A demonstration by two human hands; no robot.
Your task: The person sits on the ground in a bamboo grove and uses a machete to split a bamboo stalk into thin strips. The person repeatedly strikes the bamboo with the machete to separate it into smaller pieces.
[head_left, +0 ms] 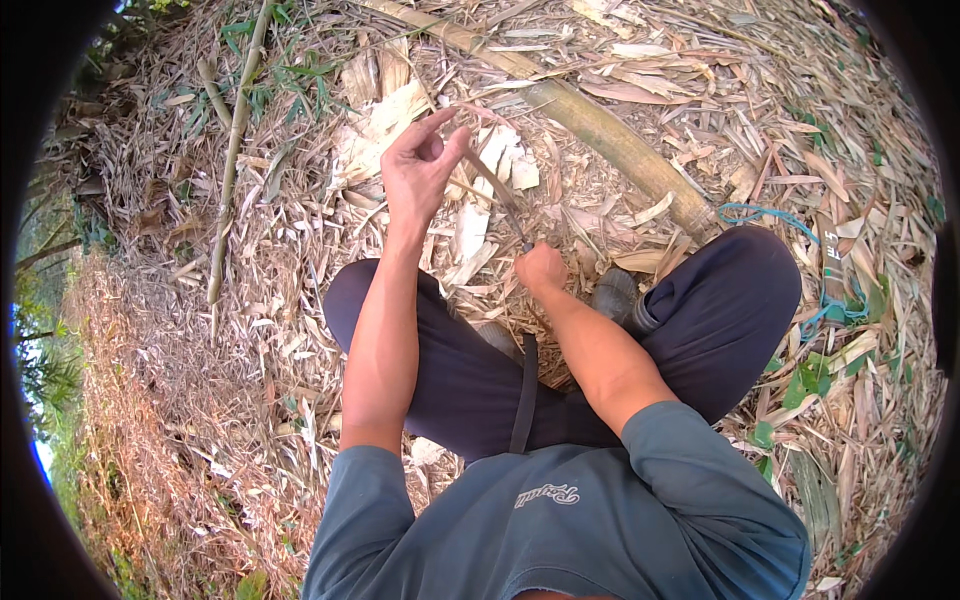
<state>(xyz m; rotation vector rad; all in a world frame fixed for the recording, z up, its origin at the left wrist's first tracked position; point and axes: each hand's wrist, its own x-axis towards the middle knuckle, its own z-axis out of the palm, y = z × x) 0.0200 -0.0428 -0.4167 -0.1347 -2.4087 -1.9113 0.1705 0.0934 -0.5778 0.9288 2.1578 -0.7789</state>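
Observation:
My right hand (541, 268) is closed around the handle of a long-bladed knife (497, 188) in front of my bent legs. The blade slants up and to the left, its far end close to my left thumb. My left hand (418, 170) is raised ahead of my left knee, fingers curled and thumb near the index fingertip. Whatever lies between those fingertips is too thin to make out. Beneath and beyond this hand lie pale, broad flakes of split plant material (385, 128); another pale piece (470, 232) rests below the blade.
A thick bamboo pole (620, 150) crosses the ground diagonally ahead, ending near my right knee. A thinner pole (238, 135) lies on the left. Blue cord (835, 310) loops beside a dark flat object at the right. Dry leaves cover the ground; a dark strap (525, 395) hangs across my lap.

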